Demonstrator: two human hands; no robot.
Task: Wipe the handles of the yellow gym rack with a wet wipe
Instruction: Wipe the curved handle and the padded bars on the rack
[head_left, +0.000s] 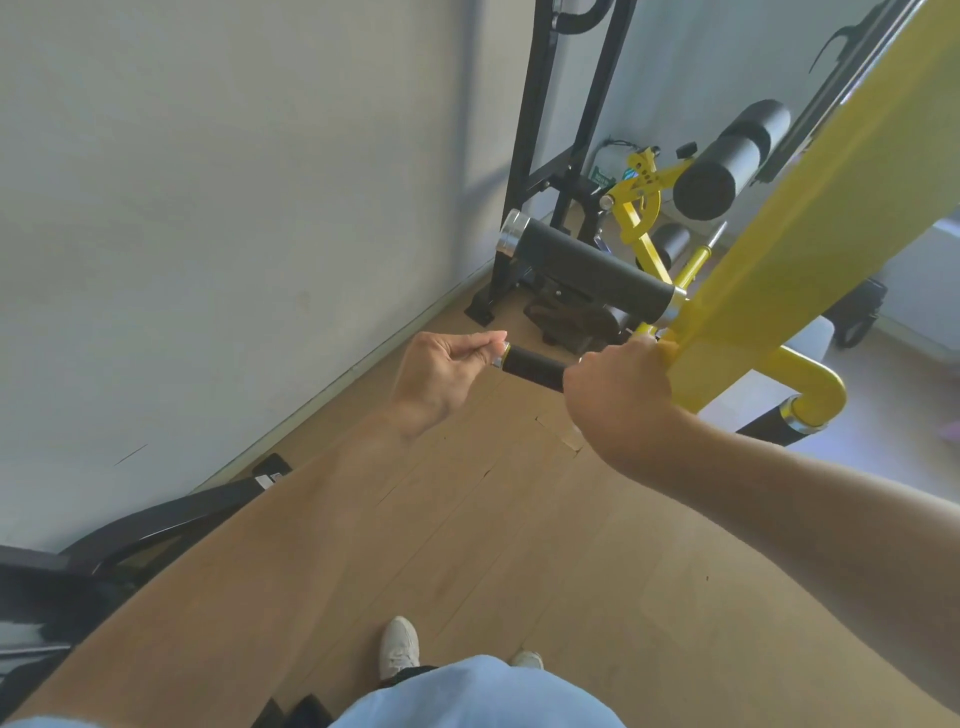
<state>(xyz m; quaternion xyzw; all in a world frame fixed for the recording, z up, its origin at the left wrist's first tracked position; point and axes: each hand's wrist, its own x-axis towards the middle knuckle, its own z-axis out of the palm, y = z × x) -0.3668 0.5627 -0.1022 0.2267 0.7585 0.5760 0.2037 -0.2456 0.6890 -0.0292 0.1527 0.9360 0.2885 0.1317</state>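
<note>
While the right hand (618, 384) wraps its curled fingers around the inner end of a short black handle (535, 368), the left hand (441, 376) pinches the handle's silver end cap with its fingertips (496, 345). This handle sticks out toward nine o'clock from the yellow rack (810, 249), whose broad yellow beam runs from the middle of the view up toward one o'clock. No wipe shows in either hand; whether one is tucked inside the right grip cannot be told.

Just above the held handle, toward twelve o'clock, lies a thicker black padded bar (587, 267) with a silver cap on its left end. Further up, toward one o'clock, sits a black foam roller (727, 161) on a yellow bracket. Below the beam, toward three o'clock, a curved yellow tube ends in another black grip (774, 423).

A black frame (561, 130) stands against the white wall (234, 208) at twelve o'clock. Light wooden floor (467, 545) fills the lower view, with a white shoe (399, 647) at six o'clock.
</note>
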